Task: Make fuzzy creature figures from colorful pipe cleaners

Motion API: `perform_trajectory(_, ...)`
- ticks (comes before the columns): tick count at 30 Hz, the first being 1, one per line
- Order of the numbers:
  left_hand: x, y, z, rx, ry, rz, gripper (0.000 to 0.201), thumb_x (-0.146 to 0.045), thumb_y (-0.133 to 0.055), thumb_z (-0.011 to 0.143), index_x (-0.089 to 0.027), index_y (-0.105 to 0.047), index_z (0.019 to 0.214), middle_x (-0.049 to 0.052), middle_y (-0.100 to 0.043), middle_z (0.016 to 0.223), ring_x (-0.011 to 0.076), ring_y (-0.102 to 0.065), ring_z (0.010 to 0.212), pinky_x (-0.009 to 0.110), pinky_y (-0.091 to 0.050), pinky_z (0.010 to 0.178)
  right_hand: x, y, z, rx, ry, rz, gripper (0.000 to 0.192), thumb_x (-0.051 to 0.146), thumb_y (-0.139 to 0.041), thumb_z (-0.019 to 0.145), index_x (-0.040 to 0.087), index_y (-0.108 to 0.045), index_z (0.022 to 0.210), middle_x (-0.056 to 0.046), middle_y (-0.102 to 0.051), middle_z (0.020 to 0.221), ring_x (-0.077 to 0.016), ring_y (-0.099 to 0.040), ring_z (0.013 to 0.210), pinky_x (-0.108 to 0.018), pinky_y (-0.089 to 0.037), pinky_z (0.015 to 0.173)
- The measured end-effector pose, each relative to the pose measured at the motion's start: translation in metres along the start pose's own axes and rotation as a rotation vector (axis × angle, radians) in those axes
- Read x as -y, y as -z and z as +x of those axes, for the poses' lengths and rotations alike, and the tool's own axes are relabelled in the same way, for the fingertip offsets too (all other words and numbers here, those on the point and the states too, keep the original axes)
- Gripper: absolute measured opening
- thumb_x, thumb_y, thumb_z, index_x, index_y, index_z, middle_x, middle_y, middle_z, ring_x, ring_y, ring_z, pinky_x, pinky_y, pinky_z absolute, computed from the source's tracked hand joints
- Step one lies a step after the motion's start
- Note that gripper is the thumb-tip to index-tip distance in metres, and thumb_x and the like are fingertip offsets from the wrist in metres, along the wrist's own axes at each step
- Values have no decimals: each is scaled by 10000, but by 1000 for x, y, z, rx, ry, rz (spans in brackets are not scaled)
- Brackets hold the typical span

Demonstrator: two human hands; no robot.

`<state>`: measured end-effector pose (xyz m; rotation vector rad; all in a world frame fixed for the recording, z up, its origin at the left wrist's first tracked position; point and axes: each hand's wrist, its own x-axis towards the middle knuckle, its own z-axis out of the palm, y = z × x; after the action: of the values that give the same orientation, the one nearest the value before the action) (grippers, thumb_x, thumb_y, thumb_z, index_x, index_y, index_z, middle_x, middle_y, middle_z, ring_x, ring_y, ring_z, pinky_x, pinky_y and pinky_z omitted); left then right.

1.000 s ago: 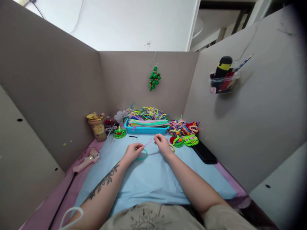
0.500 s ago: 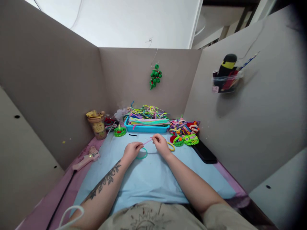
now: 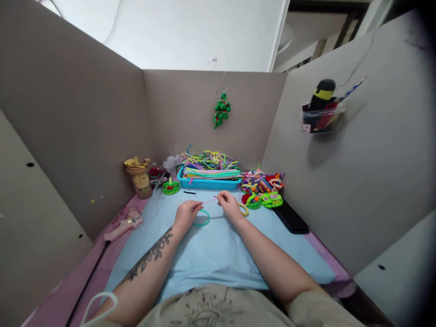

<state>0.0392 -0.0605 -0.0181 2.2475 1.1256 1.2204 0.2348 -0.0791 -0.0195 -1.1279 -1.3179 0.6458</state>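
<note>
My left hand (image 3: 186, 214) and my right hand (image 3: 229, 205) are close together over a light blue mat (image 3: 218, 254). Between them they pinch a thin pink pipe cleaner (image 3: 209, 200), one end in each hand. A teal pipe-cleaner ring (image 3: 202, 221) lies on the mat just under my left hand. A yellow ring (image 3: 244, 209) lies beside my right wrist.
A blue tray (image 3: 207, 183) heaped with coloured pipe cleaners stands at the back. Finished fuzzy figures (image 3: 261, 187) sit to its right, a green one (image 3: 170, 186) and a tan cup (image 3: 138, 178) to its left. A pink glue gun (image 3: 123, 223) lies left, a black phone (image 3: 290, 217) right. Cardboard walls enclose the desk.
Both hands have stayed in place, with only small finger movements on the pink pipe cleaner. The view has shifted slightly.
</note>
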Motion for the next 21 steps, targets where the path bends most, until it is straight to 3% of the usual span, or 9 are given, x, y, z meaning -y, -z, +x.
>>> perform_trajectory(4, 1, -3, 2, 70, 187, -96, 139, -267, -668, 708, -181, -734, 795, 58, -728, 790, 206, -649, 759, 310, -480, 739, 0, 2, 0, 14, 53, -52, 159, 352, -503, 784, 203, -510, 727, 13, -514, 623, -148, -500, 595, -257, -398, 575)
perform_trajectory(8, 2, -5, 3, 125, 231, -163, 239, -334, -636, 721, -148, -726, 841, 42, -719, 706, 177, -634, 640, 266, -474, 602, 1, 5, 0, 3, 113, -135, 129, 306, -485, 796, 200, -520, 732, 8, -516, 638, -151, -494, 613, -259, -388, 581)
perform_trajectory(12, 4, -5, 3, 137, 213, -183, 272, -349, -575, 766, -136, -718, 858, 46, -718, 716, 168, -623, 633, 255, -464, 585, 1, 7, 0, -19, 133, -164, 129, 299, -484, 796, 200, -525, 725, 3, -517, 648, -156, -493, 627, -262, -392, 591)
perform_trajectory(16, 1, -4, 1, 136, 155, -128, 188, -309, -596, 759, -177, -723, 800, 52, -717, 776, 192, -623, 747, 288, -461, 716, 1, 7, 1, -15, 151, -191, 133, 299, -483, 800, 205, -529, 718, -1, -525, 661, -161, -495, 643, -263, -392, 598)
perform_trajectory(21, -4, -3, -2, 169, 22, 57, 172, -241, -537, 813, -197, -702, 831, 67, -670, 830, 197, -600, 823, 288, -427, 791, 0, 9, 2, -24, 144, -194, 131, 297, -481, 796, 205, -527, 714, -4, -530, 666, -164, -504, 651, -267, -401, 607)
